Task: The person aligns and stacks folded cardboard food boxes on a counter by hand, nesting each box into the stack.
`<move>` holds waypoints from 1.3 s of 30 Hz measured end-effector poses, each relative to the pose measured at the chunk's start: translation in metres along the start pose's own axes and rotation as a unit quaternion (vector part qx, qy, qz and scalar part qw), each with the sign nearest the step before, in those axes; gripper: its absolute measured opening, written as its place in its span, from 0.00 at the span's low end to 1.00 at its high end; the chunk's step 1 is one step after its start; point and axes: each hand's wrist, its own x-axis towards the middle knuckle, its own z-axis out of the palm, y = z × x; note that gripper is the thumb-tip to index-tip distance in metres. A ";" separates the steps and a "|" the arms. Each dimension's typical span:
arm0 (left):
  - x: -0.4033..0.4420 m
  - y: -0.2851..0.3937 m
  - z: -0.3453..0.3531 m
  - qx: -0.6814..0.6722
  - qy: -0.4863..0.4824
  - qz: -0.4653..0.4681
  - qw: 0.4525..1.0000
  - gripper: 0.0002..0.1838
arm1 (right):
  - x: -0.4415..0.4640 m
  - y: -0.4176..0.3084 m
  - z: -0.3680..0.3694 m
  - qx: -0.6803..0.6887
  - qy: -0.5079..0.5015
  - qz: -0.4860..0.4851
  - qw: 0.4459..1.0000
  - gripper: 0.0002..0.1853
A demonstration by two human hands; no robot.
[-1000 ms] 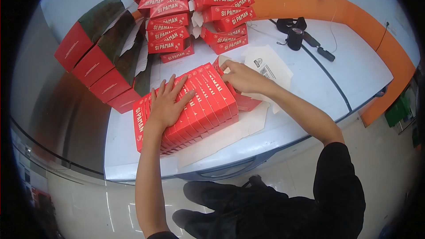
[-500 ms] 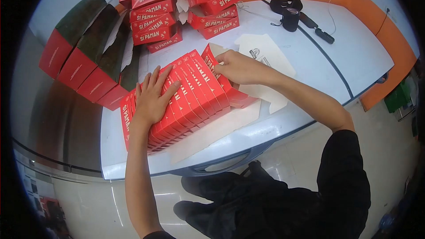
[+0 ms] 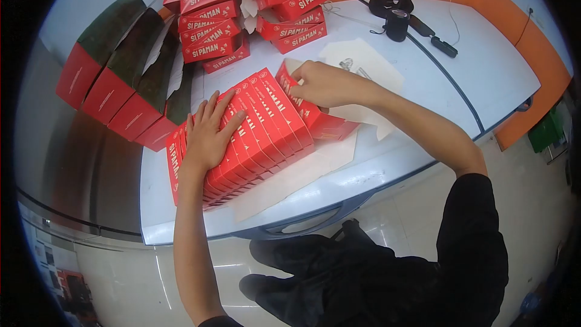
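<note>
A row of red "SI PAMAN" boxes [image 3: 260, 139] stands packed side by side on the table. My left hand [image 3: 210, 133] lies over the row's left part with its fingers spread. At the right end, one red box [image 3: 327, 122] leans away from the others, leaving a gap. My right hand [image 3: 327, 86] has its fingers curled over the upper edge of that leaning box; the fingertips are partly hidden. Pale flat cardboard [image 3: 302, 172] lies under the row, and another printed cardboard sheet [image 3: 372, 63] lies behind my right hand.
Red boxes [image 3: 209, 21] are stacked crosswise at the back, with a second stack [image 3: 296, 9] beside them. Larger green-and-red boxes [image 3: 106, 97] stand at the left. A black device with a strap [image 3: 397, 24] rests on the white table [image 3: 472, 54] near the orange partition [image 3: 508, 6].
The rightmost box has tilted further right, away from the row, with my right hand at its edge. My left hand keeps its place on the row.
</note>
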 end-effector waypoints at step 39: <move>0.126 0.025 0.010 -0.314 -0.182 0.104 0.926 0.25 | 0.100 0.082 -0.002 -0.129 -0.066 -0.058 0.988 0.25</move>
